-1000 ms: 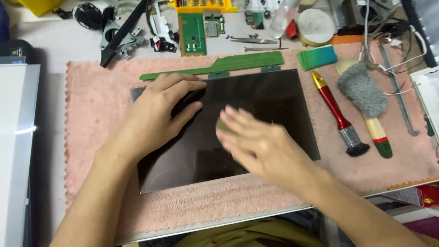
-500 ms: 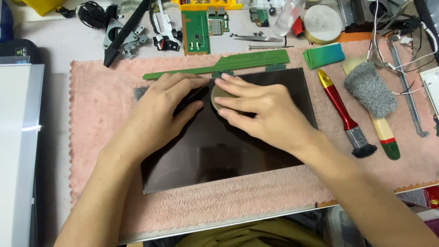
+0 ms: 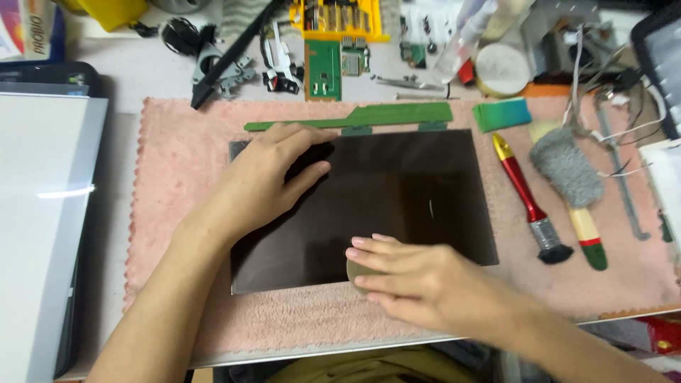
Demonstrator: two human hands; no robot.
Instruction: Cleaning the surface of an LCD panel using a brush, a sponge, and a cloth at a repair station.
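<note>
Two hands are on the dark screen panel [image 3: 369,206], which lies flat on the pink towel [image 3: 170,213] at mid-frame. My left hand [image 3: 273,177] rests with its fingers spread flat on the panel's upper left, gripping nothing. My right hand [image 3: 418,280] presses a small round pad [image 3: 357,273] under flat fingers at the panel's lower edge. I judge this a wiping step (holding down, rubbing); the next move calls for steady, even pressure across the glass.
</note>
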